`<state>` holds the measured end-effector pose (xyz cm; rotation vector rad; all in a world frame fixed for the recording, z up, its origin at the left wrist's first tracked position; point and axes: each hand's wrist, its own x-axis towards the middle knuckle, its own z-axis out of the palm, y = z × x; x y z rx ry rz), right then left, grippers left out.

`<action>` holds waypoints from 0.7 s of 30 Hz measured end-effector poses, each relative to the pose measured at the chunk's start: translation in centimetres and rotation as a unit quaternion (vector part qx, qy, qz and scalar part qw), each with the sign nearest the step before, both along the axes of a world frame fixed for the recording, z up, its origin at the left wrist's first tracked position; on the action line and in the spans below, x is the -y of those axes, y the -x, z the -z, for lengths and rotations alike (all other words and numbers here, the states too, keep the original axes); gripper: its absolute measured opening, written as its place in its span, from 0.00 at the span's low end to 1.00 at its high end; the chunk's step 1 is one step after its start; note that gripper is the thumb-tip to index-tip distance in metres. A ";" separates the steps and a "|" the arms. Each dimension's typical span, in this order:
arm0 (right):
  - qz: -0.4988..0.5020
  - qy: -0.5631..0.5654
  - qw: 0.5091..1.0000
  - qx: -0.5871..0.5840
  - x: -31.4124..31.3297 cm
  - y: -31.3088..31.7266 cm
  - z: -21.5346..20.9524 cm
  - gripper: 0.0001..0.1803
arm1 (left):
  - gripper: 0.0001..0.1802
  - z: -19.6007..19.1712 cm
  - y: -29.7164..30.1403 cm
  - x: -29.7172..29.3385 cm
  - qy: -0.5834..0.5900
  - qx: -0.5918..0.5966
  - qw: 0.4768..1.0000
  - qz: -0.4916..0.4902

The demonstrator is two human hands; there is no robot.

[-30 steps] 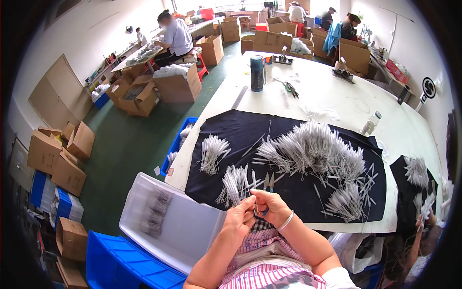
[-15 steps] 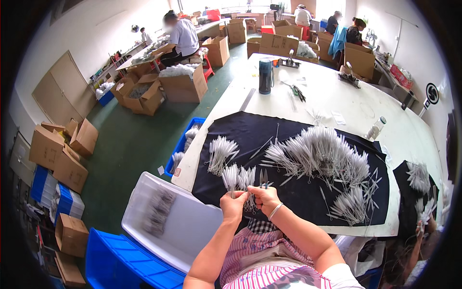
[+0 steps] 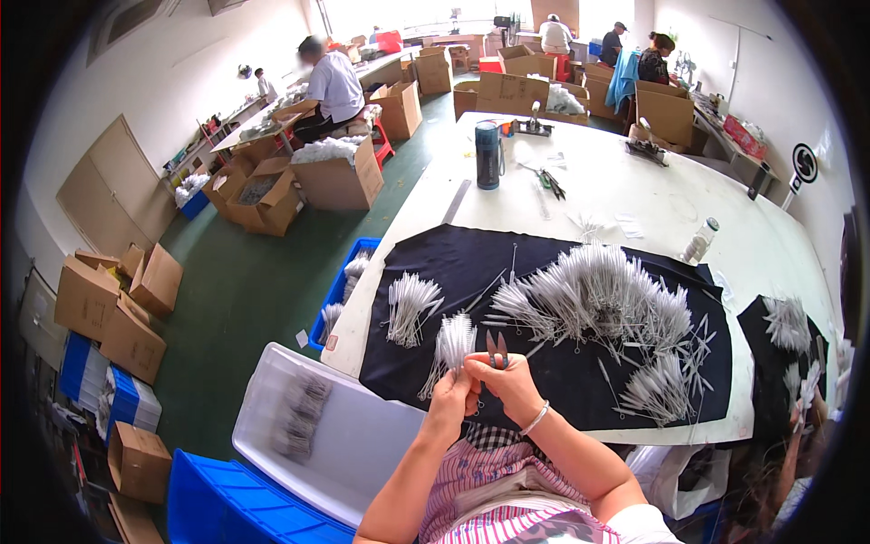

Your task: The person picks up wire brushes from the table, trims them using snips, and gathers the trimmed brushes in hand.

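Observation:
My left hand [image 3: 448,404] is closed round the lower ends of a bundle of small white wire brushes [image 3: 453,339], bristles upward. Beside it, my right hand [image 3: 510,384] grips small scissors [image 3: 496,344], their parted blades pointing away from me. Its fingertips meet the bundle near my left hand; whether they pinch a brush is hidden. Left of the bundle lies a smaller pile of brushes [image 3: 412,308] on the dark cloth [image 3: 526,399]. A large heap of brushes [image 3: 603,290] spreads to the right, with another pile [image 3: 657,390] nearer me.
A white bin [image 3: 362,435] holding brushes stands left of my arms, above a blue crate [image 3: 245,499]. On the white table [image 3: 598,199] are a dark flask [image 3: 488,156], pliers [image 3: 551,185] and a clear bottle [image 3: 700,241]. Another person's hand [image 3: 796,419] works at the right.
Two spread clusters of brushes at my left hand are now gathered into one bundle. Both hands have come slightly nearer me, and the view has shifted a little.

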<state>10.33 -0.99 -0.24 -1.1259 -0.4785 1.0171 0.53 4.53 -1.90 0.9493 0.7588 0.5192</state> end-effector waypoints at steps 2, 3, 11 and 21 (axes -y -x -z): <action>-0.011 0.002 1.000 0.002 0.7 -0.7 -0.6 0.06 | 0.14 -0.2 -0.1 0.2 -0.004 0.010 0.999 0.052; -0.028 0.005 1.000 0.003 1.0 -1.0 -1.0 0.06 | 0.14 -0.7 -0.3 0.4 -0.006 0.010 0.998 0.056; -0.008 -0.006 0.999 -0.031 2.1 -2.1 0.3 0.06 | 0.10 -0.4 -1.3 1.9 0.097 0.104 0.990 0.001; 0.054 0.020 0.994 -0.088 2.3 -3.5 0.4 0.05 | 0.12 1.2 -1.0 1.9 0.064 0.030 0.995 -0.066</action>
